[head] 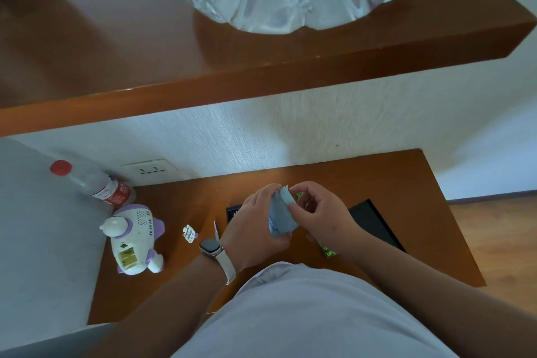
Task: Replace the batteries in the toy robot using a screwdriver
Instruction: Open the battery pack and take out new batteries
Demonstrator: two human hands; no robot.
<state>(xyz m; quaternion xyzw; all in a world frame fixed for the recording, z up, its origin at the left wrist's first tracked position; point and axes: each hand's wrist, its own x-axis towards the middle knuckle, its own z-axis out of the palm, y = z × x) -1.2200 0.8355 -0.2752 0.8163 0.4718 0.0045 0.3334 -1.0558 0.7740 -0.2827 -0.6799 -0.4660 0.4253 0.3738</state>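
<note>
No writing in view is legible: the red label on the water bottle (pixel 100 186) at middle left carries white print too blurred to read, the grey-blue card pack (pixel 281 213) has small blue print along its lower left edge that cannot be made out, and the green batteries (pixel 329 252) show only unreadable yellow marks. The toy robot (pixel 135 238) lies on the wooden table (pixel 383 180) at lower left of the frame, just below the bottle. Its body is white with purple limbs and trim, and a grille of small holes is visible on its upper part. Its battery compartment (pixel 128 259) is uncovered and shows a yellowish interior. The battery cover (pixel 190 234) lies on the table right of the robot, apart from it. The screwdriver (pixel 216 230) lies beside the cover, its lower end hidden behind the wrist watch (pixel 210 247). The left hand (pixel 255 227) grips the card pack from the left, fingers curled round it. The right hand (pixel 316 212) pinches the pack's upper right edge. The green batteries lie on the table under the right forearm, next to a black box (pixel 374 221).
</note>
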